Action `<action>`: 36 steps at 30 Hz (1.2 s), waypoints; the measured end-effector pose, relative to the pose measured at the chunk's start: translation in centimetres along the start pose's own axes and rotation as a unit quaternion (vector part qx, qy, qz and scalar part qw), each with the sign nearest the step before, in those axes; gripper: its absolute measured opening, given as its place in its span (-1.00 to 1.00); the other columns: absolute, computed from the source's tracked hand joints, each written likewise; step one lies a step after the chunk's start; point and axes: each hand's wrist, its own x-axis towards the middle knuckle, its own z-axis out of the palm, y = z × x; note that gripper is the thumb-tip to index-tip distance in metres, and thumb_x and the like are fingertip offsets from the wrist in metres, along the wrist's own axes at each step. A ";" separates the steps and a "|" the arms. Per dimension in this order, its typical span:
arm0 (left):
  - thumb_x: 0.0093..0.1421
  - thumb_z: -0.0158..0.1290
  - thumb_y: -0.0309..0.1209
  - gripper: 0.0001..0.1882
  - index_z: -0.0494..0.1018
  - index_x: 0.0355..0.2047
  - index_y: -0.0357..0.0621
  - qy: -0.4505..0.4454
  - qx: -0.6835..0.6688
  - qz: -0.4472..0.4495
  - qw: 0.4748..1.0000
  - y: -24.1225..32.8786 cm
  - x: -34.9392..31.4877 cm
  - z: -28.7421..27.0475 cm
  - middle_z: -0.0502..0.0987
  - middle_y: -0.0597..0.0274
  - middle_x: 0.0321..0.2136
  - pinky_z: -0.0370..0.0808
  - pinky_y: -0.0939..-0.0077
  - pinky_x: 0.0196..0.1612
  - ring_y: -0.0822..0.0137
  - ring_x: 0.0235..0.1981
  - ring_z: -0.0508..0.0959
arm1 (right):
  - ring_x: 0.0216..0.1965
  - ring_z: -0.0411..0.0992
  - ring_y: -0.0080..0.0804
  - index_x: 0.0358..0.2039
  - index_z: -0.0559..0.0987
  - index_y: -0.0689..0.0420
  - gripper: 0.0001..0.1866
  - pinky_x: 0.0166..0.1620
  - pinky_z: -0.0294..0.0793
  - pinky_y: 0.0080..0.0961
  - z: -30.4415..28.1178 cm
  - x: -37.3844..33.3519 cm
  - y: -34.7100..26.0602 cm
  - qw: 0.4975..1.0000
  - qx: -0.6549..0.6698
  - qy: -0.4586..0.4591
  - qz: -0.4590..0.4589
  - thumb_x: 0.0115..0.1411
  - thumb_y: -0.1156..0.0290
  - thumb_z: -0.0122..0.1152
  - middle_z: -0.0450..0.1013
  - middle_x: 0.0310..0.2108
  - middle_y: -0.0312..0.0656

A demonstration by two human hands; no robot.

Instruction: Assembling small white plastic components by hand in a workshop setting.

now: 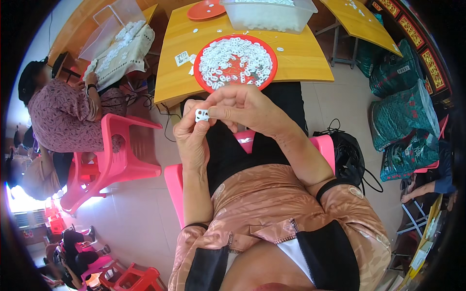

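Observation:
A small white plastic piece with dark oval openings (pixel 202 115) is held up over my lap. My left hand (pixel 191 133) pinches it between thumb and fingers. From the other side my right hand (pixel 248 107) brings its thumb and bent forefinger against the piece's right edge; its other fingers curl loosely. Just beyond the hands, a round red tray (pixel 274 63) sits at the near part of the yellow table (pixel 303 63). Many similar small white pieces (pixel 233 48) are heaped in it, thinner toward the near middle, where red shows through.
A clear plastic bin (pixel 272 19) of white pieces and a red plate (pixel 204 9) stand at the table's far side. At left a person sits on a pink chair (pixel 114 145) working over a cloth. Green bags (pixel 398 116) are stacked at right, near a black bag (pixel 344 157).

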 end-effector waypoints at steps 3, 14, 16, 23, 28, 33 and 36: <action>0.20 0.37 -0.39 -0.59 0.63 0.02 -0.34 -0.001 0.007 0.003 1.000 0.7 -0.1 0.7 0.49 0.29 -0.17 0.46 0.51 -0.10 0.43 -0.19 0.50 | -0.58 0.36 -0.73 -0.15 0.66 0.26 -0.76 -0.54 0.25 -0.76 0.4 -0.1 -0.1 1.000 -0.002 -0.005 -0.001 0.37 0.31 0.32 0.57 -0.44 -0.32; 0.22 0.29 -0.48 -0.60 0.63 0.07 -0.30 -0.025 0.142 0.059 0.988 2.5 -0.1 1.6 0.48 0.25 -0.11 0.40 0.53 0.04 0.40 -0.05 0.46 | -0.70 0.15 -0.81 -0.21 0.64 0.26 -0.75 -0.63 -0.01 -0.73 0.5 -1.2 -1.5 0.998 0.041 -0.021 0.037 0.44 0.30 0.21 0.46 -0.63 -0.34; 0.27 0.26 -0.42 -0.64 0.64 0.04 -0.32 -0.019 0.139 0.048 0.989 3.3 -0.3 2.1 0.48 0.22 -0.07 0.41 0.50 0.06 0.37 -0.02 0.47 | -0.71 0.15 -0.80 -0.20 0.65 0.25 -0.74 -0.64 -0.01 -0.72 0.6 -1.5 -2.0 0.997 0.050 -0.024 0.044 0.44 0.28 0.20 0.45 -0.64 -0.35; 0.33 0.22 -0.35 -0.68 0.64 -0.05 -0.38 0.003 0.082 0.064 0.995 6.3 -0.8 4.7 0.50 0.08 0.02 0.47 0.41 0.12 0.27 0.05 0.50 | -0.51 0.40 -0.72 -0.28 0.59 0.25 -0.67 -0.44 0.30 -0.65 3.4 -3.8 -5.4 0.998 -0.041 -0.028 -0.030 0.48 0.21 0.15 0.47 -0.59 -0.33; 0.34 0.20 -0.28 -0.63 0.63 -0.05 -0.40 0.012 0.043 0.077 0.996 9.0 -2.4 6.3 0.53 0.00 0.03 0.49 0.37 0.10 0.23 0.07 0.53 | -0.45 0.56 -0.01 -0.06 0.54 0.27 -0.72 -0.36 0.47 -0.31 5.2 -6.3 -9.0 0.939 -0.247 -0.011 -0.238 0.41 0.30 0.23 0.51 -0.45 0.08; 0.37 0.18 -0.17 -0.57 0.64 -0.10 -0.40 0.055 0.108 0.129 0.984 11.9 -4.8 8.0 0.62 -0.05 -0.05 0.50 0.29 0.09 0.17 0.00 0.59 | -0.38 0.57 0.12 0.02 0.50 0.23 -0.66 -0.35 0.49 -0.15 6.9 -8.0 -9.7 0.909 -0.323 -0.028 -0.262 0.37 0.29 0.25 0.54 -0.42 0.11; 0.37 0.17 -0.04 -0.47 0.64 -0.11 -0.40 0.077 0.095 0.154 0.981 12.8 -5.7 8.7 0.62 -0.10 -0.06 0.50 0.27 0.11 0.14 -0.01 0.59 | -0.38 0.56 0.08 -0.03 0.49 0.22 -0.69 -0.34 0.49 -0.13 7.9 -8.4 -9.7 0.867 -0.368 -0.018 -0.335 0.36 0.29 0.26 0.53 -0.44 0.07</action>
